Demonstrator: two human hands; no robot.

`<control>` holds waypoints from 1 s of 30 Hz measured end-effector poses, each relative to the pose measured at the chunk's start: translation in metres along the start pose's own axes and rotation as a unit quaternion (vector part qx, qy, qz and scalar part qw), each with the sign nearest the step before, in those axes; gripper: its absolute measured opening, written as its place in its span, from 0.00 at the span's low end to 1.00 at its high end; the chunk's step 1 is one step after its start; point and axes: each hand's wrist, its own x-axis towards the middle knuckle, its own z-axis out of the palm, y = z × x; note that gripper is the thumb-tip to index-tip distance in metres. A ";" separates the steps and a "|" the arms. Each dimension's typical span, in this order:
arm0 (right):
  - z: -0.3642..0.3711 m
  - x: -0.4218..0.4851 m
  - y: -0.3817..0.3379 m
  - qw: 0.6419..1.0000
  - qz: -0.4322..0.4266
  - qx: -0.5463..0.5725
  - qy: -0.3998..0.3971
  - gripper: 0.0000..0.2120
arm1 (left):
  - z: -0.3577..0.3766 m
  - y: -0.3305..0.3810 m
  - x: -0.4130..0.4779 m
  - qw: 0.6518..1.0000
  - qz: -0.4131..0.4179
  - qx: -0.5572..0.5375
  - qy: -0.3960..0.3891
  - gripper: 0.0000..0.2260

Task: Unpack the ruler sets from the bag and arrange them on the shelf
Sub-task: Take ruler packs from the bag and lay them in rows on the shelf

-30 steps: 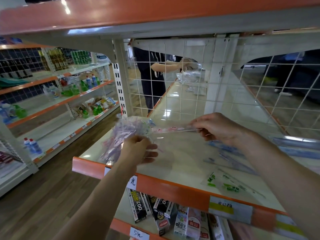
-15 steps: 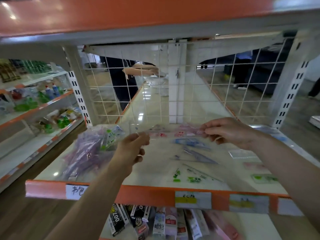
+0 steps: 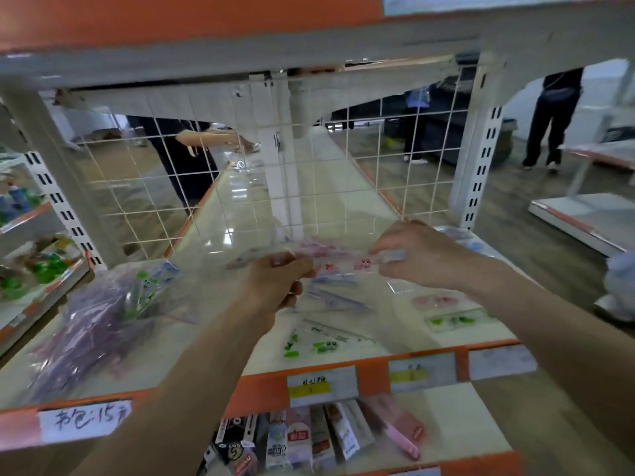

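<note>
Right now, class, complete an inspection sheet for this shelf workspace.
Surface: cream shelf board with orange front edge.
Job's things: pink-printed ruler set in clear sleeve, held above shelf; clear plastic bag of ruler sets, left; blue ruler set and green ruler set lying flat.
Clutter: nothing seen.
Hands: left hand and right hand each pinch one end of the pink-printed set.
Cables: nothing seen.
Surroundings: white wire grid behind; boxed goods below.
</note>
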 end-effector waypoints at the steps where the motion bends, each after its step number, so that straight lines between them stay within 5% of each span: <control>1: -0.002 -0.002 -0.001 1.000 -0.014 -0.021 0.004 0.17 | 0.008 0.001 0.001 1.000 0.002 -0.003 -0.007 0.03; 7: -0.022 -0.011 0.010 0.985 -0.059 -0.164 0.006 0.19 | 0.053 0.013 0.007 0.998 -0.019 -0.033 -0.051 0.04; 11: -0.034 -0.018 0.036 0.989 -0.019 -0.146 -0.008 0.17 | 0.074 0.019 0.011 0.998 -0.019 -0.002 -0.056 0.03; 18: -0.032 -0.033 0.067 0.979 0.057 -0.135 -0.143 0.20 | 0.088 0.008 0.013 0.994 -0.037 0.055 -0.084 0.07; 30: -0.015 -0.032 0.072 0.968 0.073 -0.163 -0.176 0.22 | 0.086 0.010 0.009 0.993 -0.031 0.071 -0.091 0.07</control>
